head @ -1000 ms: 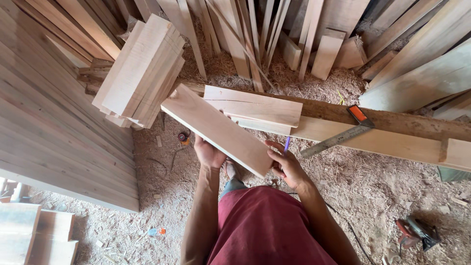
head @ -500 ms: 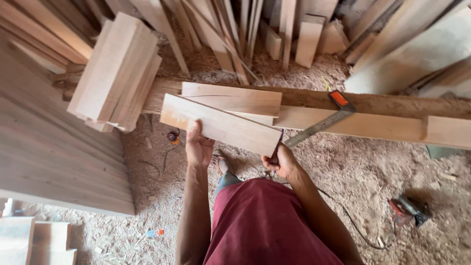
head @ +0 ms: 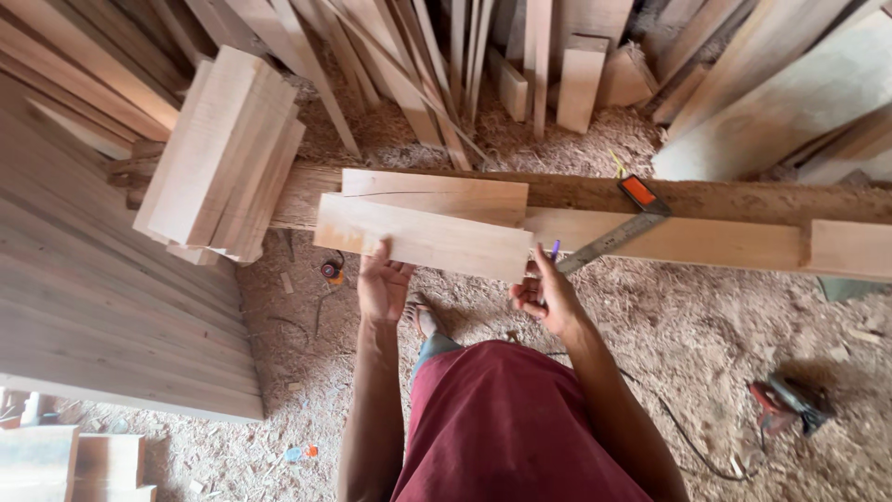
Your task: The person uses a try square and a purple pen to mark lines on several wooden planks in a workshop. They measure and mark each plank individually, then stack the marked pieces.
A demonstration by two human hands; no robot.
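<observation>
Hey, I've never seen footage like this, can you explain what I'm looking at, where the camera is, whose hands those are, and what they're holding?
The camera sits on a person's head and looks down, so you see their own arms and dark red clothing from above. There is no machine here, just two bare hands.

The left hand grips the lower edge of a short pale board. The right hand supports the board's other end and seems to hold a small purple-tipped pen or pencil.

The board rests against a second short board, which lies on a long rough beam. A metal square with a red handle lies on that beam. To the left is a stack of cut boards, and sawdust covers the floor.
</observation>
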